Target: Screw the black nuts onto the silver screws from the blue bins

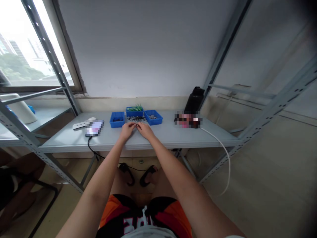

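Observation:
My left hand (127, 130) and my right hand (145, 130) meet over the front part of the grey shelf table (163, 137). The fingertips of both are pinched close together around something too small to make out. Just beyond them lies a pile of small black and white pieces (136, 119). A blue bin (117, 125) with dark small parts stands left of the pile. Behind it, another blue bin (135, 113) holds green thin sticks (135, 108). To the right, a third blue bin (156, 122) contains small light and dark pieces.
A phone (94, 128) with a black cable lies on the left, beside a white device (79, 125). At the right stand a black bottle (194, 100) and a blurred-out item (188, 120) with a white cable (226, 152). Metal uprights frame both table ends. Another person's legs show at far left.

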Demonstrator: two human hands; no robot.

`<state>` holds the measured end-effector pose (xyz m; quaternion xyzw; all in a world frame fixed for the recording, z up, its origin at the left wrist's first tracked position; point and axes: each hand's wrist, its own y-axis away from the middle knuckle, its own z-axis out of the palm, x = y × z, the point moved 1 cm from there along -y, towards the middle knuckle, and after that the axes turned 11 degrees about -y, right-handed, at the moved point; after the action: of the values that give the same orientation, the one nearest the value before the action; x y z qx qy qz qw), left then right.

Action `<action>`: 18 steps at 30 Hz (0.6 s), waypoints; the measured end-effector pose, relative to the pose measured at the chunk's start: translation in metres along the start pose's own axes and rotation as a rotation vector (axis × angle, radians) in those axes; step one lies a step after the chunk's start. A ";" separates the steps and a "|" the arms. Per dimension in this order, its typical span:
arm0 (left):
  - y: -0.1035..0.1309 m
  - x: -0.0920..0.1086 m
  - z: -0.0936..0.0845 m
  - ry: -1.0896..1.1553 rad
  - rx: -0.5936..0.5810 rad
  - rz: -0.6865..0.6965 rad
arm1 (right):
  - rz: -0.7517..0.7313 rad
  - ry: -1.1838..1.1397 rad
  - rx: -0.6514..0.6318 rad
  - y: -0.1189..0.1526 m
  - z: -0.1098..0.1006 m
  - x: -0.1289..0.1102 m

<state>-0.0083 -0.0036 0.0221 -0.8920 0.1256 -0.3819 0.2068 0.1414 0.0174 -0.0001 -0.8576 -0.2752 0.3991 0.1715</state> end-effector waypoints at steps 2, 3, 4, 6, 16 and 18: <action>0.000 0.000 -0.001 -0.027 0.053 -0.033 | 0.012 -0.031 0.045 0.001 -0.002 -0.003; 0.000 -0.001 -0.001 -0.040 0.072 -0.042 | 0.016 -0.047 0.066 0.001 -0.003 -0.004; 0.001 -0.001 -0.001 -0.052 0.077 -0.046 | 0.017 -0.062 0.082 0.002 -0.003 -0.005; 0.001 -0.002 -0.001 -0.078 0.055 -0.048 | 0.007 -0.088 0.094 0.002 -0.004 -0.006; -0.001 -0.007 0.003 -0.133 -0.061 -0.021 | 0.042 -0.074 0.016 0.001 -0.002 -0.002; -0.001 -0.006 0.002 -0.119 -0.051 -0.023 | 0.065 -0.061 0.016 0.001 -0.003 -0.003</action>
<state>-0.0109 0.0004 0.0176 -0.9194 0.1127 -0.3273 0.1866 0.1426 0.0147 0.0031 -0.8521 -0.2490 0.4329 0.1566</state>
